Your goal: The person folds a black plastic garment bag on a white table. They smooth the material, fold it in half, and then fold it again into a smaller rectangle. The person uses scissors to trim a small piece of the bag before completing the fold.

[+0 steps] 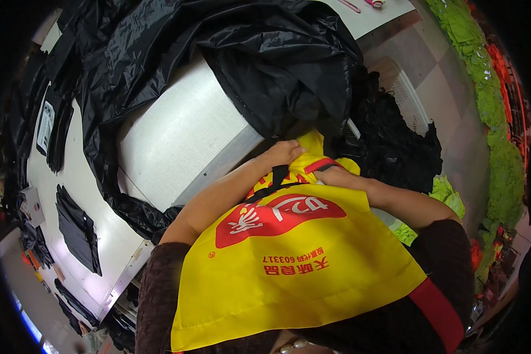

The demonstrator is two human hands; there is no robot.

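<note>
A yellow apron [301,289] with red printed patches spreads over my front, a red strap [436,312] at its lower right. My left hand [284,153] has its fingers closed on bunched yellow cloth at the apron's far end. Beside it, my right hand [338,176] also grips the gathered cloth, near a red and black strip; its fingertips are partly hidden in the folds. A black strap [271,187] lies across the yellow cloth between my forearms.
A pale metal-edged panel [186,130] lies ahead, draped with black sheeting [141,53]. Crumpled black cloth [389,135] is at the right, with lime-green cloth [448,192] beyond my right forearm. Folded black pieces [76,230] lie on a white table [109,253] at left.
</note>
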